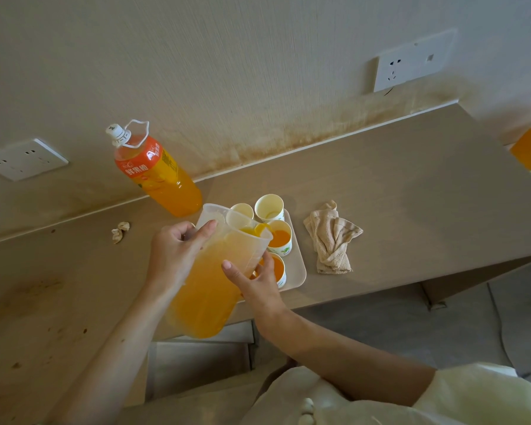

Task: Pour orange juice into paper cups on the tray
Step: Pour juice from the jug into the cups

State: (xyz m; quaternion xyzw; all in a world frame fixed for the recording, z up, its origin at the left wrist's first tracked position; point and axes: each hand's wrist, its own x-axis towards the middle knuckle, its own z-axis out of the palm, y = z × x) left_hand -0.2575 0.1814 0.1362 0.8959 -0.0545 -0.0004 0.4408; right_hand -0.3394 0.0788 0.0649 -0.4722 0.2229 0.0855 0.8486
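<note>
Pouring from a tilted translucent plastic jug, a person sends a thin stream of orange juice into the middle white paper cup on the right side of a pale rectangular plastic tray. The left hand grips the jug at its far-left rim, fingers curled round what looks like the handle. The right hand clasps the jug's right wall between thumb and fingers, steadying it just above the tray. The job looks roughly half done. The near cup, partly hidden behind the right hand, already holds juice, and the middle one is well on its way. The far-right cup shows only a pale trace at the bottom and the far-left cup appears dry. Whether more cups stand behind the jug cannot be told. The jug holds plenty of juice, likely enough to finish. The tray sits close to the near edge of the beige wood-grain surface, leaving little margin on that side. A crumpled beige cloth lies just to its right, and a tall capped orange-juice bottle stands to the far left by the wall. Open surface stretches to the right beyond the cloth.
</note>
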